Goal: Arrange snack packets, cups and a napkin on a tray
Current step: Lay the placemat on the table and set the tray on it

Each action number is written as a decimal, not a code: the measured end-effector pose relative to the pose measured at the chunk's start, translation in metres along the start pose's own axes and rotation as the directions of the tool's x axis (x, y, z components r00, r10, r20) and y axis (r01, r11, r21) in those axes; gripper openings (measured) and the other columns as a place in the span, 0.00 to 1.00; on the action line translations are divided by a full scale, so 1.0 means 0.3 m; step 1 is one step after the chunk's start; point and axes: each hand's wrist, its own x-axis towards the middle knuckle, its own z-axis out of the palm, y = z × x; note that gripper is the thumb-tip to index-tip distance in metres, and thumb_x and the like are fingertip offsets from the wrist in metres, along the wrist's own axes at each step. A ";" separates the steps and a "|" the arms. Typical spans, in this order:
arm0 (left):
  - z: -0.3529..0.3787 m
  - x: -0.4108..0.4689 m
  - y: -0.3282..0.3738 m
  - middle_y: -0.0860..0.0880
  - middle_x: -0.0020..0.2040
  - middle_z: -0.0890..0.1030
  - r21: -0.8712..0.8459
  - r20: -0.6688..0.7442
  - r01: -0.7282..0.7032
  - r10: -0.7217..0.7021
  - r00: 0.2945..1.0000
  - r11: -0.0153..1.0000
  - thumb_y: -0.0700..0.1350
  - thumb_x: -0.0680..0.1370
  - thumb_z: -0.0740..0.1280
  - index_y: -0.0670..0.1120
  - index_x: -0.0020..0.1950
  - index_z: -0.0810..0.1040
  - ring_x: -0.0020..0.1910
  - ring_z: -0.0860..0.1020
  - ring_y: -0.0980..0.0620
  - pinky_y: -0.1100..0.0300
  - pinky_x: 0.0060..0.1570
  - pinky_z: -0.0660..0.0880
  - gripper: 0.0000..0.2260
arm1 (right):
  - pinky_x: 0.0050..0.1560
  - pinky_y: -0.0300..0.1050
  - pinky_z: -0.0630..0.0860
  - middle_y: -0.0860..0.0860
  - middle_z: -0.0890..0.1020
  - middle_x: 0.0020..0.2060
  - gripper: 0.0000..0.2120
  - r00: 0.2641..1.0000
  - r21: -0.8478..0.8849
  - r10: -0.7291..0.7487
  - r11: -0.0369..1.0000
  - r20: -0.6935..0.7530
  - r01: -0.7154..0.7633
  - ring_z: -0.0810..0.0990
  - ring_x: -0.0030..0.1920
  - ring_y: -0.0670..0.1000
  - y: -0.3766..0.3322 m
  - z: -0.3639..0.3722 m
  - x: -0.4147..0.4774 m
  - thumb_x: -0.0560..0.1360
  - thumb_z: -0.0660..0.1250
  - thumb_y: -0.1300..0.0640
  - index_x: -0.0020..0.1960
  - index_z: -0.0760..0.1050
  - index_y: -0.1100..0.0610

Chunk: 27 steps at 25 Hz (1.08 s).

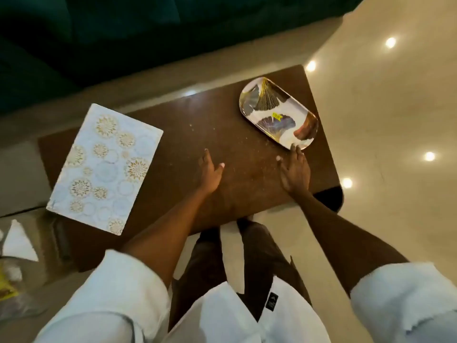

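An oval white tray (249,105) with gold and dark leaf prints and a yellow sticker lies at the far right of the brown table (235,134); nothing lies on it. My right hand (295,170) hovers flat over the table with fingers spread, its fingertips at the tray's near rim. My left hand (210,172) is stretched out above the table's middle, fingers together and thumb apart, holding nothing. No snack packets or cups show on the table. A white folded napkin (18,242) lies on the floor-level surface at the far left.
A pale blue box (105,167) with gold circle patterns sits on the table's left part, overhanging its edge. A yellow packet (6,287) shows at the left border. Crumbs dot the tabletop. A dark green sofa (123,33) stands behind; glossy floor lies to the right.
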 end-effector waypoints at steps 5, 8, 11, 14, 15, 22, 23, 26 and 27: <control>0.079 0.384 0.165 0.38 0.71 0.75 -0.211 0.051 0.052 -0.043 0.998 0.976 0.43 0.83 0.65 0.42 0.79 0.64 0.70 0.76 0.41 0.48 0.70 0.74 0.25 | 0.82 0.53 0.56 0.57 0.58 0.83 0.34 0.941 0.536 0.283 0.832 -0.186 -0.144 0.57 0.83 0.56 0.150 -0.051 0.304 0.85 0.61 0.48 0.84 0.52 0.61; 0.153 0.607 0.263 0.45 0.51 0.82 -0.412 0.022 0.150 -0.155 0.988 0.899 0.43 0.84 0.64 0.41 0.70 0.74 0.50 0.82 0.47 0.51 0.59 0.80 0.16 | 0.80 0.53 0.61 0.58 0.64 0.81 0.35 0.922 0.516 0.362 0.821 -0.140 -0.244 0.63 0.81 0.58 0.267 -0.081 0.487 0.84 0.63 0.46 0.83 0.55 0.62; 0.229 0.778 0.372 0.48 0.40 0.79 -0.513 -0.051 0.158 -0.214 0.976 0.844 0.44 0.83 0.65 0.43 0.58 0.78 0.42 0.80 0.50 0.52 0.52 0.82 0.07 | 0.75 0.54 0.70 0.61 0.73 0.74 0.29 0.920 0.576 0.373 0.781 -0.121 -0.241 0.73 0.74 0.60 0.344 -0.084 0.636 0.83 0.67 0.52 0.78 0.64 0.65; 0.270 0.879 0.439 0.45 0.43 0.80 -0.587 -0.158 0.129 -0.269 0.950 0.799 0.45 0.82 0.67 0.45 0.50 0.75 0.41 0.81 0.48 0.49 0.52 0.84 0.04 | 0.67 0.48 0.75 0.61 0.80 0.63 0.22 0.918 0.625 0.389 0.737 -0.082 -0.256 0.79 0.62 0.58 0.381 -0.056 0.721 0.82 0.69 0.56 0.71 0.72 0.69; 0.278 0.906 0.445 0.45 0.46 0.81 -0.585 -0.194 0.123 -0.285 0.939 0.801 0.45 0.82 0.69 0.45 0.51 0.76 0.42 0.82 0.47 0.47 0.52 0.85 0.05 | 0.60 0.45 0.74 0.60 0.79 0.57 0.20 0.924 0.629 0.375 0.737 -0.078 -0.246 0.78 0.57 0.57 0.391 -0.043 0.744 0.82 0.69 0.58 0.67 0.74 0.71; 0.308 0.946 0.437 0.43 0.54 0.84 -0.519 -0.257 0.095 -0.261 0.930 0.850 0.44 0.80 0.71 0.41 0.59 0.80 0.47 0.83 0.48 0.55 0.37 0.85 0.10 | 0.69 0.55 0.76 0.64 0.80 0.65 0.21 0.896 0.703 0.422 0.679 -0.136 -0.213 0.79 0.66 0.62 0.397 -0.005 0.806 0.80 0.71 0.61 0.69 0.73 0.69; 0.308 0.947 0.440 0.44 0.54 0.84 -0.499 -0.279 0.073 -0.240 0.930 0.864 0.45 0.80 0.71 0.41 0.60 0.79 0.47 0.83 0.48 0.54 0.38 0.85 0.10 | 0.69 0.56 0.76 0.64 0.80 0.65 0.21 0.895 0.718 0.427 0.663 -0.129 -0.213 0.80 0.66 0.61 0.404 -0.005 0.817 0.80 0.72 0.61 0.69 0.73 0.69; 0.278 0.979 0.474 0.45 0.56 0.84 -0.361 -0.368 -0.039 -0.104 0.924 0.932 0.48 0.82 0.67 0.43 0.61 0.79 0.50 0.82 0.50 0.55 0.49 0.82 0.11 | 0.66 0.59 0.78 0.64 0.81 0.64 0.21 0.887 0.746 0.448 0.626 -0.109 -0.225 0.81 0.64 0.62 0.432 0.000 0.836 0.79 0.73 0.61 0.68 0.74 0.69; 0.253 1.003 0.494 0.45 0.57 0.84 -0.310 -0.377 -0.068 -0.057 0.925 0.948 0.48 0.83 0.66 0.43 0.62 0.80 0.52 0.82 0.50 0.57 0.51 0.81 0.11 | 0.66 0.59 0.79 0.64 0.81 0.63 0.21 0.889 0.747 0.445 0.626 -0.107 -0.223 0.81 0.64 0.62 0.440 0.005 0.840 0.79 0.73 0.61 0.68 0.73 0.69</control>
